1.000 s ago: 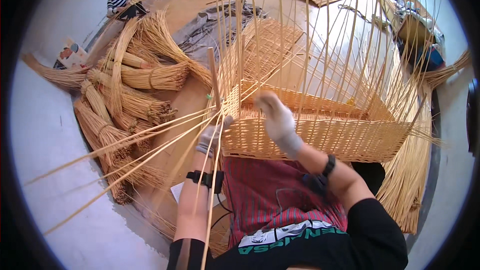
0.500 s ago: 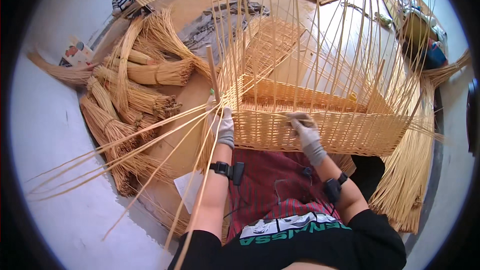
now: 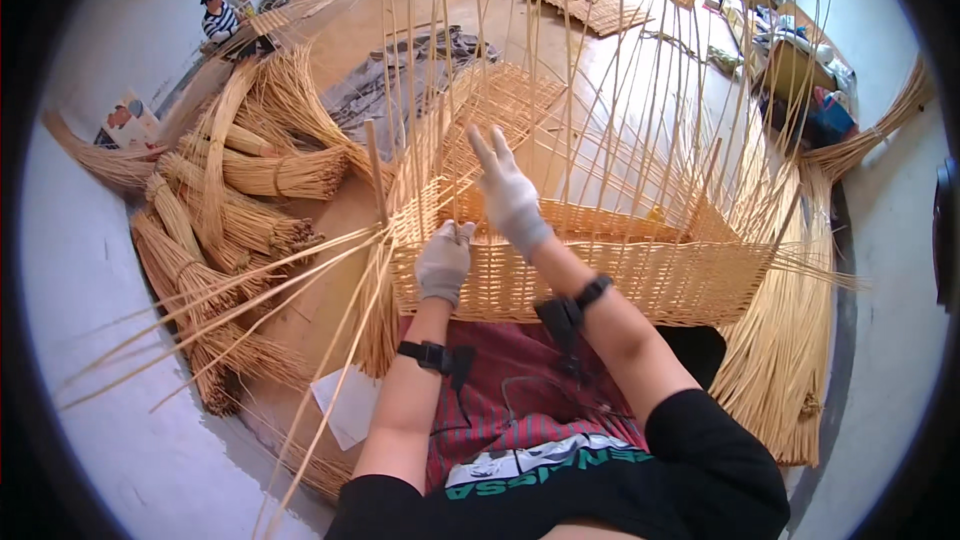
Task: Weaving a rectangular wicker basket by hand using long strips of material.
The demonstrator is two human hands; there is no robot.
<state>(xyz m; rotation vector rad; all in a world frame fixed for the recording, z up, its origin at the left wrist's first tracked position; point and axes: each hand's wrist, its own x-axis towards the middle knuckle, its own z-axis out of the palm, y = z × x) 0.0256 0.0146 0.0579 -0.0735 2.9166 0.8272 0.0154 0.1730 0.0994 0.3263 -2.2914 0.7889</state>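
A long, shallow wicker basket (image 3: 590,278) lies across my lap, with tall upright stakes rising from its walls. My left hand (image 3: 444,262), in a pale glove, is closed at the front rim near the left end. Its fingertips press together there; whether they also pinch a single strand is too small to tell. Over the rim, just to the right, my gloved right hand (image 3: 508,192) reaches up among the stakes with two fingers stretched out and apart. No held thing shows in it. Long loose canes (image 3: 230,285) fan out leftward from the basket's left corner.
Bundles of cane (image 3: 270,175) are heaped at the left. More loose canes (image 3: 775,370) hang down on the right. A second woven piece (image 3: 520,105) and a dark crumpled sheet (image 3: 370,90) lie beyond the basket. Another person (image 3: 220,18) sits at the far left.
My right hand has risen from the front wall, moving left over the rim, and its fingers have straightened. My left hand has shifted right from the corner canes along the rim. The view has shifted.
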